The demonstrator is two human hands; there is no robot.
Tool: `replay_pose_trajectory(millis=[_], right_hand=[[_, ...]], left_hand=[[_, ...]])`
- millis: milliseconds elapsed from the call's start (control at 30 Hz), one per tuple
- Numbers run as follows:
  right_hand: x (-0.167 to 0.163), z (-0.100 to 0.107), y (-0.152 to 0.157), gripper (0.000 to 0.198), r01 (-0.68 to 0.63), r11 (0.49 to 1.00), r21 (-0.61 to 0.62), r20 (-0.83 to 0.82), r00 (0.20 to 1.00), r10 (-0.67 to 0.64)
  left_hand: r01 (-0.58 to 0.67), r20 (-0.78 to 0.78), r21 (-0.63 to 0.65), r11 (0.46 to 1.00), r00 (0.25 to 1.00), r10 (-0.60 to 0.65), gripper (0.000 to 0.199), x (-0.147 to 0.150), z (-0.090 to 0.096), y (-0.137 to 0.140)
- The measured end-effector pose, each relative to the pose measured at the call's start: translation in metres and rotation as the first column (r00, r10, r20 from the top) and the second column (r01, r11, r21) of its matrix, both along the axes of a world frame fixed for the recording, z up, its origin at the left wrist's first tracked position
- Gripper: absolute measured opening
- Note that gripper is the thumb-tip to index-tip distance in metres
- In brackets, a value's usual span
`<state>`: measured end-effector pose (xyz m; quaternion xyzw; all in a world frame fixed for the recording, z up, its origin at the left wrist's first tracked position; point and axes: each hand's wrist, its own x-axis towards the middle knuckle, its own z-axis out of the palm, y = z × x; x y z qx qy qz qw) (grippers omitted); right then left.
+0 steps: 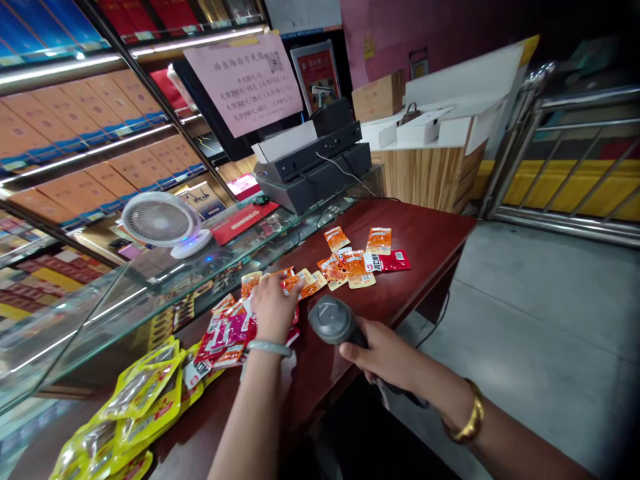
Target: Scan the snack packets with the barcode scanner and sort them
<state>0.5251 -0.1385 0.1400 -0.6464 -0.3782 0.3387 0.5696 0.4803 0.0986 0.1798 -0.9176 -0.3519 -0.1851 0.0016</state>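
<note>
My right hand is closed around a dark grey handheld barcode scanner, its rounded head pointing left over the table. My left hand reaches down onto a pile of small snack packets in red, pink and orange. The back of the hand hides most of its fingers, so their grip is unclear. Just beyond the fingertips lie orange packets. A separate group of orange packets and a red packet are spread farther right on the table.
Larger yellow bags are heaped at the front left of the red-brown table. Alongside runs a glass display counter bearing a white fan, a red envelope and a black cash-register unit. Metal railings stand right.
</note>
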Motion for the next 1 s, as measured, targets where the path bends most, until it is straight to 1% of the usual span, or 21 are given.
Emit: replay_pose_trajectory(millis=[67, 133, 200, 300, 367, 467, 567, 667, 767, 833, 900, 1000], right_hand=[[0.005, -0.01, -0.014, 0.051, 0.037, 0.999, -0.007, -0.015, 0.999, -0.037], [0.01, -0.018, -0.029, 0.049, 0.093, 0.994, -0.051, -0.043, 0.995, -0.095], [0.014, -0.024, -0.042, 0.047, 0.158, 0.985, -0.065, -0.047, 0.986, -0.161], [0.018, -0.031, -0.057, 0.047, 0.22, 0.973, -0.074, -0.036, 0.974, -0.223], [0.02, -0.034, -0.064, 0.047, 0.242, 0.966, -0.085, -0.03, 0.969, -0.246], [0.025, -0.037, -0.069, 0.048, 0.264, 0.96, -0.096, -0.009, 0.964, -0.266], [0.03, -0.035, -0.068, 0.046, 0.274, 0.957, -0.098, 0.0, 0.961, -0.276], [0.033, -0.028, -0.061, 0.044, 0.223, 0.972, -0.073, 0.004, 0.975, -0.223], [0.032, -0.019, -0.051, 0.044, 0.16, 0.986, -0.04, 0.024, 0.987, -0.16], [0.03, -0.013, -0.043, 0.045, 0.138, 0.99, -0.026, 0.029, 0.99, -0.138], [0.027, -0.009, -0.036, 0.046, 0.121, 0.993, -0.015, 0.022, 0.992, -0.121], [0.022, -0.005, -0.026, 0.048, 0.079, 0.997, -0.001, -0.008, 0.997, -0.079]], left_hand=[[0.098, -0.004, -0.031, 0.995, 0.995, -0.098, 0.049, 0.034, -0.013, -0.027], [0.174, -0.04, -0.069, 0.982, 0.983, -0.177, 0.056, 0.066, -0.024, -0.051], [0.181, -0.09, -0.103, 0.978, 0.978, -0.19, 0.062, 0.092, -0.033, -0.069], [0.17, -0.137, -0.124, 0.978, 0.973, -0.186, 0.066, 0.116, -0.038, -0.08], [0.169, -0.162, -0.165, 0.972, 0.967, -0.195, 0.061, 0.122, -0.038, -0.077], [0.151, -0.147, -0.279, 0.948, 0.969, -0.197, 0.047, 0.119, -0.037, -0.062], [0.11, -0.036, -0.39, 0.914, 0.99, -0.135, 0.041, 0.105, -0.037, -0.045], [0.128, 0.076, -0.474, 0.871, 0.992, -0.104, 0.038, 0.088, -0.038, -0.035], [0.164, 0.154, -0.502, 0.849, 0.983, -0.099, 0.035, 0.076, -0.04, -0.035], [0.166, 0.161, -0.495, 0.853, 0.982, -0.098, 0.033, 0.07, -0.039, -0.035], [0.148, 0.133, -0.47, 0.87, 0.986, -0.096, 0.032, 0.061, -0.033, -0.031], [0.054, 0.027, -0.39, 0.919, 0.999, -0.047, 0.034, 0.035, -0.015, -0.011]])
